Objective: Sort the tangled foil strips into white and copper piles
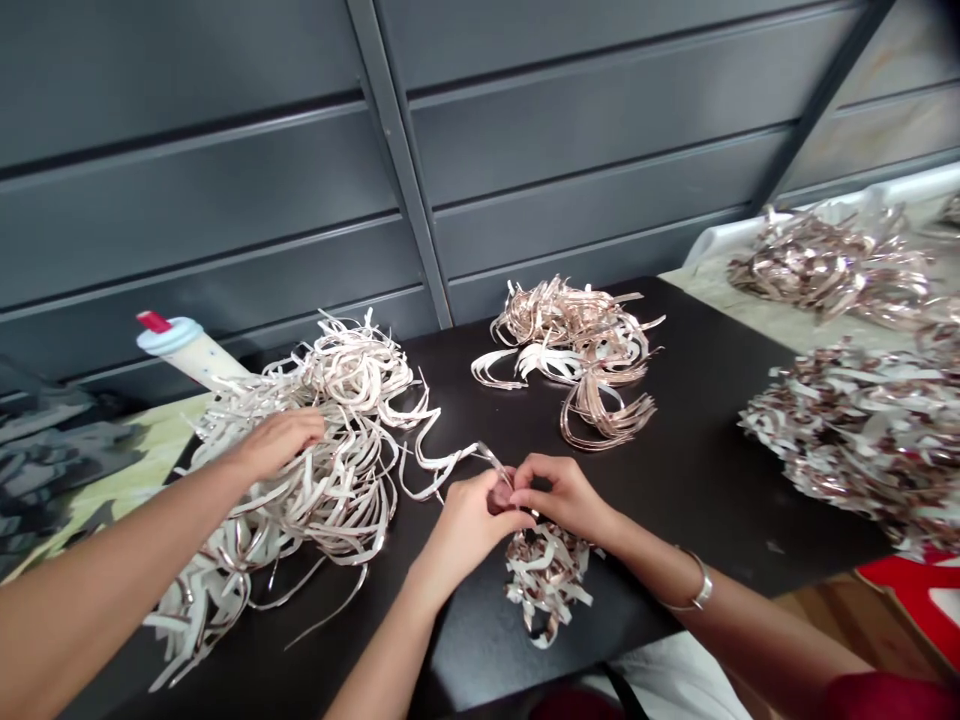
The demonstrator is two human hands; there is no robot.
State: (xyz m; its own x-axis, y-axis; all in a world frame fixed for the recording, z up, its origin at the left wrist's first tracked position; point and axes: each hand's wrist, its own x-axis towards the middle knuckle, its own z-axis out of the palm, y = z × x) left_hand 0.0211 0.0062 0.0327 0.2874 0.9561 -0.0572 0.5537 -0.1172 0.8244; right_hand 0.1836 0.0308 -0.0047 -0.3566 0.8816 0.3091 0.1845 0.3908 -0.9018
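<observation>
Near the middle of the black table, my left hand [480,508] pinches a thin strip [491,460] of white and copper-coloured ribbon. Close against it, my right hand [556,492], with a silver bangle on the wrist, has its fingertips closed on the same strip. Below both hands hangs or lies a small curly bundle [549,580] of white and copper strips; how it joins the held strip is hidden by the fingers. To the left, a large loose pile [330,480] of strips trails one strand towards my left hand.
Another person's hand [281,442] rests over the left pile. A cup with a blue lid [196,350] stands behind it. Copper strips [570,330] lie at the back of the black table [705,480]. Large curled bundles [862,430] sit at the right.
</observation>
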